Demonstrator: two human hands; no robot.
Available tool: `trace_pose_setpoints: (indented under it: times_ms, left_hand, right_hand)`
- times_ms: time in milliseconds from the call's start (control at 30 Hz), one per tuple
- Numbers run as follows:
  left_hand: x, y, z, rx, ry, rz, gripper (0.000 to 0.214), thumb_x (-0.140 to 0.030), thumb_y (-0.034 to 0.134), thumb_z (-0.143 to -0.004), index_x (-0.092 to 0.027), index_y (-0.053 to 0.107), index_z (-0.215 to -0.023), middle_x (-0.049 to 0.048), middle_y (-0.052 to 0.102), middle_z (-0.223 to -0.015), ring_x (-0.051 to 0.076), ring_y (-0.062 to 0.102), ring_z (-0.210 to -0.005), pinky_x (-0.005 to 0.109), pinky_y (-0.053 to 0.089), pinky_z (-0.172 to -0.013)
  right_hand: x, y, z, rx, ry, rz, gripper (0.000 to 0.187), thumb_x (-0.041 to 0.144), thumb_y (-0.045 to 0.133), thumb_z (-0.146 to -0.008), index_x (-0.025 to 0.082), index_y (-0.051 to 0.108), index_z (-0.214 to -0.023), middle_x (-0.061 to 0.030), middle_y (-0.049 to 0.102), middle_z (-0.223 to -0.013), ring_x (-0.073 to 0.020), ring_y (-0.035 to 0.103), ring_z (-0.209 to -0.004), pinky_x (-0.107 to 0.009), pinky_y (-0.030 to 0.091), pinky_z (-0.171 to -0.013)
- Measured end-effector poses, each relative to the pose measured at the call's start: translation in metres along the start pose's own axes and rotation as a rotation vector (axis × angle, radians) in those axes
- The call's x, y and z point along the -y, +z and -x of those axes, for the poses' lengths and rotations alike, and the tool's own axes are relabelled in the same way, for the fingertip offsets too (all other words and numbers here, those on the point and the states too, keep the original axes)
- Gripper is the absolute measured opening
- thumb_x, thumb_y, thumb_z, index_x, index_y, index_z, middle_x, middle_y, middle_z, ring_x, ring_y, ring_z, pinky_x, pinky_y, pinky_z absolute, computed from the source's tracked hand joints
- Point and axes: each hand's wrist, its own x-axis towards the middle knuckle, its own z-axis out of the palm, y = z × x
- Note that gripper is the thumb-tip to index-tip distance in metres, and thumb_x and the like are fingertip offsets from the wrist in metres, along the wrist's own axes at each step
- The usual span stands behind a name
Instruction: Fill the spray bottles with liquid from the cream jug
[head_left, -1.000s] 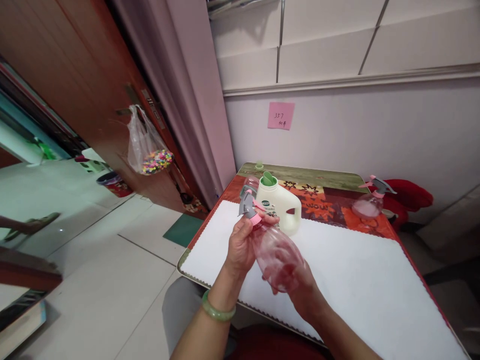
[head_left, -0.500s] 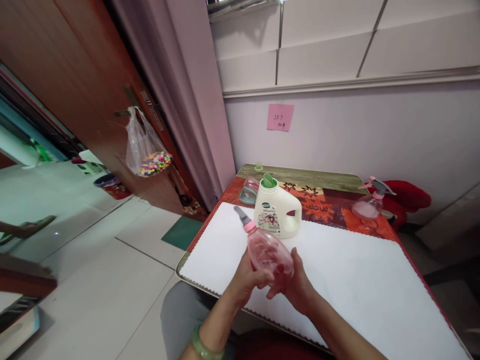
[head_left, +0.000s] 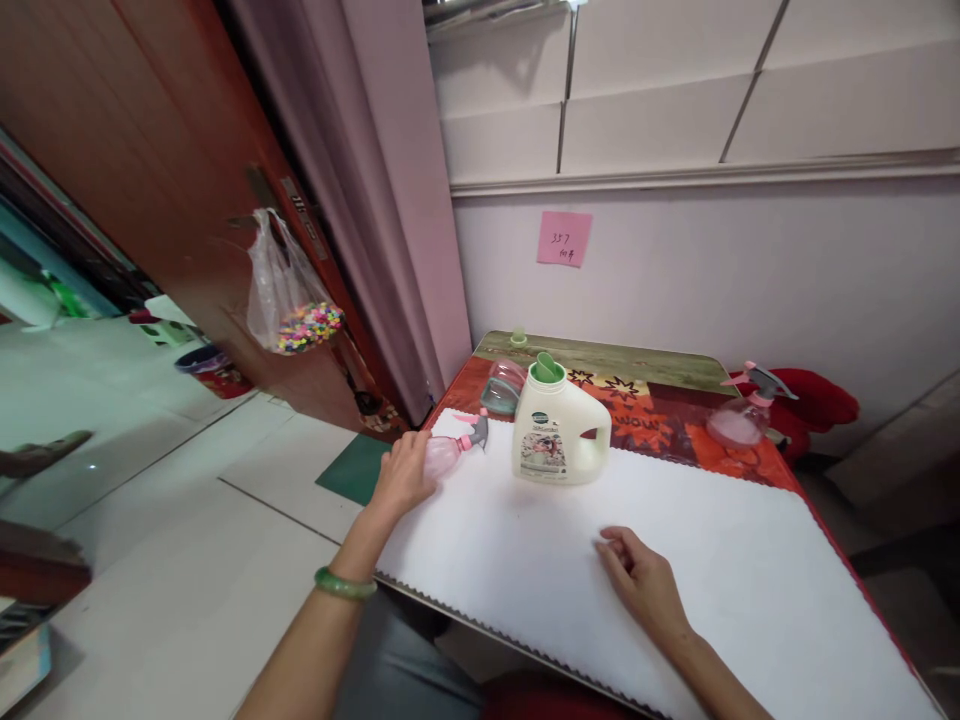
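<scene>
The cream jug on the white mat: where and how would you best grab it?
Probably by the handle, coming from the person's right: the jug stands upright, and its looped handle, with an opening through it, is on that side.

and here the left hand (head_left: 405, 470) is covering the base of the near spray bottle (head_left: 444, 457)! over on the other side, the right hand (head_left: 649, 590) is curling, some fingertips tucking out of sight. the white jug (head_left: 564, 440) is blocking part of the see-through bottle (head_left: 499, 392) behind it, and the label (head_left: 544, 452) is carrying print too small to read. down low, the view's edge is cutting off both forearms (head_left: 311, 640). the far spray bottle (head_left: 739, 422) is hiding part of the red object (head_left: 821, 400).
</scene>
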Motion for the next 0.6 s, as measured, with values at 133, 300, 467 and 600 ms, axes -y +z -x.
trace_pose_setpoints:
  times_ms: [133, 300, 467, 600]
  left_hand:
    - [0.005, -0.006, -0.032, 0.160, 0.168, -0.117, 0.075, -0.012, 0.076, -0.057, -0.025, 0.052, -0.127, 0.0120, 0.053, -0.129, 0.037, 0.046, -0.127, 0.054, 0.036, -0.104]
    - [0.004, 0.009, -0.082, 0.245, 0.296, -0.157, 0.081, -0.013, 0.079, -0.055, -0.028, 0.057, -0.132, 0.0133, 0.049, -0.133, 0.038, 0.042, -0.129, 0.055, 0.040, -0.101]
    - [-0.003, 0.037, -0.127, 0.234, 0.379, -0.080, 0.089, -0.021, 0.086, -0.051, -0.031, 0.058, -0.135, 0.0106, 0.050, -0.127, 0.037, 0.047, -0.125, 0.051, 0.041, -0.105]
    - [0.001, 0.049, -0.153, 0.185, 0.436, 0.018, 0.087, -0.021, 0.082, -0.055, -0.023, 0.054, -0.138, 0.0111, 0.055, -0.127, 0.034, 0.053, -0.123, 0.046, 0.044, -0.104]
  right_hand:
    - [-0.003, 0.008, 0.004, -0.036, -0.062, 0.079, 0.035, 0.055, 0.053, -0.095, 0.024, 0.065, -0.105, 0.0009, 0.067, -0.072, -0.0169, 0.062, -0.058, -0.030, 0.049, -0.061]
    - [0.000, 0.011, 0.003, -0.059, -0.097, 0.116, 0.034, 0.054, 0.054, -0.095, 0.023, 0.066, -0.104, 0.0009, 0.067, -0.073, -0.0157, 0.061, -0.056, -0.028, 0.049, -0.059]
    - [0.003, 0.009, 0.003, -0.067, -0.106, 0.106, 0.033, 0.054, 0.055, -0.096, 0.023, 0.067, -0.102, 0.0015, 0.066, -0.071, -0.0145, 0.059, -0.054, -0.027, 0.050, -0.058]
    - [0.005, 0.009, 0.003, -0.065, -0.107, 0.103, 0.033, 0.054, 0.056, -0.096, 0.023, 0.066, -0.100, 0.0017, 0.066, -0.070, -0.0141, 0.058, -0.054, -0.027, 0.049, -0.057]
